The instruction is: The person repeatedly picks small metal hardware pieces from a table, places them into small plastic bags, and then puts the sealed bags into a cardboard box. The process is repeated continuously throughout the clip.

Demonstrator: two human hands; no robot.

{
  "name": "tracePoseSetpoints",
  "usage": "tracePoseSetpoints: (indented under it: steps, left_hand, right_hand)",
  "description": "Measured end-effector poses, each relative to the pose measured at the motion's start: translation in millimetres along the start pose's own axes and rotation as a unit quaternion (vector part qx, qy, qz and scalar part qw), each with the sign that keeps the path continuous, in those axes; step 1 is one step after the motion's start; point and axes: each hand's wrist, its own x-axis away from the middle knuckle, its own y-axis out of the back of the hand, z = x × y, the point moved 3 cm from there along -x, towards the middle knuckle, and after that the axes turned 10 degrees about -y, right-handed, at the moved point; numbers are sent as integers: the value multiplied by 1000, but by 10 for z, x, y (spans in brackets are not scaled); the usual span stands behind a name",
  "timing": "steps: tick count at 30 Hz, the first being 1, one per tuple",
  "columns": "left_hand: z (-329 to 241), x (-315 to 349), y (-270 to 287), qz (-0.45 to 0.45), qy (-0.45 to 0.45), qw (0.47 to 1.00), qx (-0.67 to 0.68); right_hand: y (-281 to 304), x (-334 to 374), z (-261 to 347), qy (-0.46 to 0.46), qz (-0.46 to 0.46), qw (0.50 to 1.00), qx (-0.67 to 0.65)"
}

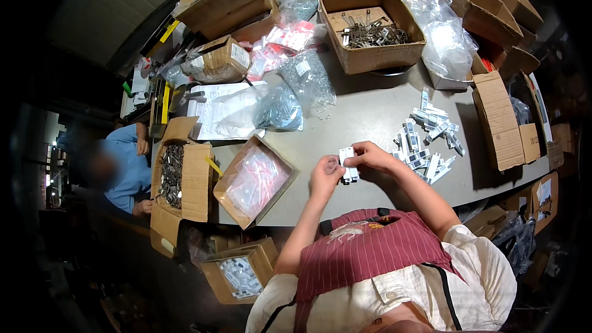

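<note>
Close in front of my body, just above the table's near edge, a small white plastic block-shaped part [348, 166] is held between both hands. My left hand [325, 177] grips it from the left, fingers curled. From the right, my right hand [371, 156] pinches its upper end with thumb and fingers. Some of the part is covered by the fingers. To the right of my hands lies a loose pile of similar white and grey plastic parts [425, 138], heaped on the grey table [357, 117].
Metal clips fill a cardboard box [410, 43] at the back. Left stand a carton of metal pieces [196, 188] and a box of plastic bags [285, 186]. Below the table edge, another box [266, 253] holds white parts. A person in blue [131, 166] is at the far left.
</note>
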Motion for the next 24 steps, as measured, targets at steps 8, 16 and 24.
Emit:
tracePoseSetpoints:
  steps: [8, 16, 24]
  left_hand:
    - [-188, -14, 69, 89, -2, 984, 153]
    - [-893, 181, -183, 206, 123, 953, 182]
    - [-1007, 226, -271, 287, 92, 901, 313]
  right_hand:
    - [225, 499, 483, 71, -39, 992, -101]
    - [75, 864, 1093, 193, -24, 980, -44]
    - [-51, 795, 1058, 181, 40, 981, -49]
